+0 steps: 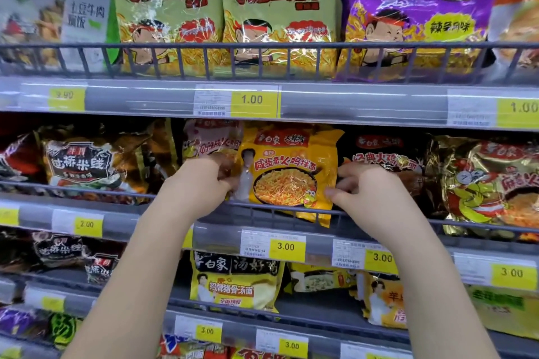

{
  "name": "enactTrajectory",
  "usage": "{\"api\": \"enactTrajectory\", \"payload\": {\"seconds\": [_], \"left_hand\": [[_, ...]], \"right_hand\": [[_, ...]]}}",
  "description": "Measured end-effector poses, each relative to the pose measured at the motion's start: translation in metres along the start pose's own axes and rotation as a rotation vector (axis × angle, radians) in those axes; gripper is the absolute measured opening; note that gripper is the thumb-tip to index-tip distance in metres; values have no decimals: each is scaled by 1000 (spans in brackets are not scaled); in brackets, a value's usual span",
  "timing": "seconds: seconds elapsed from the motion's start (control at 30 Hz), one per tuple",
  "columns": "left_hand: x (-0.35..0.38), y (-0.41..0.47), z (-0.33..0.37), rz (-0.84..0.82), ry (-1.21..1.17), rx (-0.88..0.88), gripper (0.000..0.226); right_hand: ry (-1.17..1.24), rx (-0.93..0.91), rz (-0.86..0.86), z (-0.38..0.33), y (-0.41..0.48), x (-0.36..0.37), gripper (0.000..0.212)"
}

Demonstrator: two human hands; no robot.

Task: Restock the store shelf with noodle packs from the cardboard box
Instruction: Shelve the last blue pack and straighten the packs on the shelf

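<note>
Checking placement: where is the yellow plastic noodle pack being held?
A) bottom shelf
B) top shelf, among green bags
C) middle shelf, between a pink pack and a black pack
C: the left hand and right hand grip the yellow plastic noodle pack there, pink plastic pack on one side, black plastic pack on the other.

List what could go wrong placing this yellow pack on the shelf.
1. The yellow noodle pack sits tilted behind the wire rail; released so, it may slump crooked.
2. It sits between the pink pack and the black pack; pushing could crumple them.
3. The left hand and right hand squeeze its edges, possibly crushing noodles.
</note>
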State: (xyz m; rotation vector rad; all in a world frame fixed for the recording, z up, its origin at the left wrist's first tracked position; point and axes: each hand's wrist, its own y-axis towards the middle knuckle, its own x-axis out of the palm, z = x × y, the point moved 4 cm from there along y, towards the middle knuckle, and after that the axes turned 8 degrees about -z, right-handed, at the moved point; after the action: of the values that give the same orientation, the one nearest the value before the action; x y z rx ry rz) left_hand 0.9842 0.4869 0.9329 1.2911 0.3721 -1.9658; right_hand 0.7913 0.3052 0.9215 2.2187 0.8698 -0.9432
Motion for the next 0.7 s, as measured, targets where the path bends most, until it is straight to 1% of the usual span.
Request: {"api": "enactTrajectory", "payload": {"seconds": [0.1,0.17,0.27,0.4,0.5,0.6,0.7], "left_hand": [[3,6,-5,-10,-124,18,43],[3,9,-9,-36,-205,23,43],[3,14,-14,-42,-314,14,38],[7,18,-12,-23,-317,17,32],[7,21,-15,-13,-306,18,29],[3,24,-18,57,-298,12,28],[4,24,-15,83,-245,27,25]], "right_hand": [[81,-24,8,2,5,0,20],[93,-45,46,2,7,1,15],[55,-51,126,4,10,2,13],[-1,-50,184,7,12,-1,13],[-26,-43,179,11,14,-3,16],[-32,-7,150,17,19,-6,20],[-42,24,118,18,22,-6,18]]}}
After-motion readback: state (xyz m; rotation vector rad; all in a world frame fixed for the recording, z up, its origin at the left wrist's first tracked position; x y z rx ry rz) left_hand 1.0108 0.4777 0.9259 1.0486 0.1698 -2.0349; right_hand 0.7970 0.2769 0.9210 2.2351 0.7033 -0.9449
